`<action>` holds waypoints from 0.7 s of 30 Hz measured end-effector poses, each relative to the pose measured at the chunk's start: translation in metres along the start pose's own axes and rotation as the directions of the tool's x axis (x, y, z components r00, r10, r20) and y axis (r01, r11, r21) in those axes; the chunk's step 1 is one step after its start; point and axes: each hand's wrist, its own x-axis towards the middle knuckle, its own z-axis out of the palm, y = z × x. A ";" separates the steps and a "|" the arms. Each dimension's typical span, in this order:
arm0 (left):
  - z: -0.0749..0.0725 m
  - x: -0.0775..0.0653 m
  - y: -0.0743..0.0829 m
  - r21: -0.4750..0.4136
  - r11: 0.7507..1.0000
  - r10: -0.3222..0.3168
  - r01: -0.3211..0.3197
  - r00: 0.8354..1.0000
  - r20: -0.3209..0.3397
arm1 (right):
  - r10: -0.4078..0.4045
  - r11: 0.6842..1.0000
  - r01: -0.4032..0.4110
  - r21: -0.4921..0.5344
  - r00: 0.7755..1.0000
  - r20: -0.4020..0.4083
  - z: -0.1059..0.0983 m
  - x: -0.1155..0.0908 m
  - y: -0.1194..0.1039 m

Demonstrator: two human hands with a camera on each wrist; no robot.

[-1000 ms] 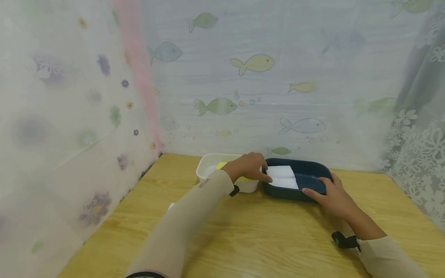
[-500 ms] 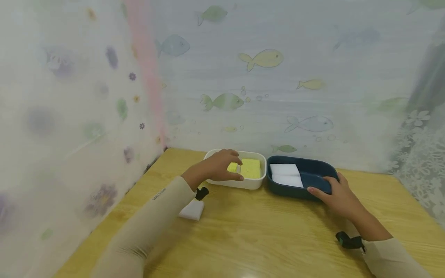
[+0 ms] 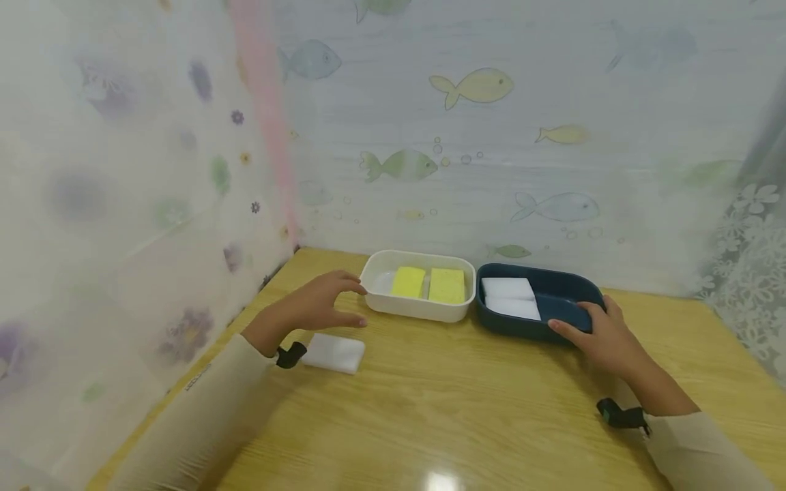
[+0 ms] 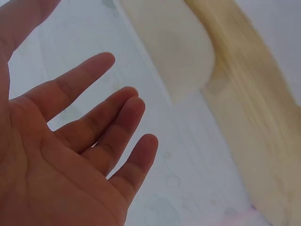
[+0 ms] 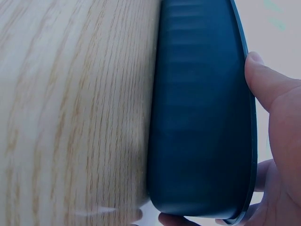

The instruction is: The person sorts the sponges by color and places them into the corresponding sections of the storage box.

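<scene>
My left hand [image 3: 313,303] is empty, fingers extended, just left of a white plastic bin [image 3: 417,310]; its palm and spread fingers show in the left wrist view. Inside that bin lie two yellow sponges [image 3: 447,285], side by side. A white sponge [image 3: 334,353] rests on the table, just below my left hand in the head view. My right hand [image 3: 604,341] grips the right end of a dark blue bin [image 5: 202,113], thumb on the front rim and other fingers around the end. Two white sponges [image 3: 512,309] fill the left part of the blue bin.
Both bins stand side by side near the back edge of the wooden table [image 3: 430,409]. Behind it hangs a fish-printed curtain [image 3: 405,198]. A flower-patterned sheet [image 3: 153,239] borders the left side.
My left hand has moved left from the blue bin, across the white bin, to its left side. Both yellow sponges and the loose white sponge have come into view. My right hand keeps its grip.
</scene>
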 end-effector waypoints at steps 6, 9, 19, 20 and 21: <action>0.004 -0.029 -0.028 -0.093 0.994 -0.054 0.056 0.998 0.023 | -0.007 1.000 0.007 0.010 1.000 -0.004 -0.001 0.002 -0.002; 0.006 -0.039 -0.040 -0.143 0.984 -0.099 0.108 0.993 0.065 | -0.006 1.000 0.006 0.005 1.000 -0.008 -0.001 0.002 -0.002; 0.015 -0.055 -0.064 -0.256 0.957 -0.100 0.139 0.982 0.159 | 0.008 1.000 -0.008 -0.015 1.000 0.003 -0.001 0.000 -0.004; 0.016 -0.055 -0.065 -0.268 0.953 -0.099 0.142 0.981 0.168 | 0.008 1.000 -0.008 -0.013 1.000 0.005 -0.001 0.000 -0.004; 0.017 -0.056 -0.066 -0.277 0.950 -0.097 0.143 0.980 0.174 | 0.009 1.000 -0.009 -0.013 1.000 0.007 -0.001 0.001 -0.003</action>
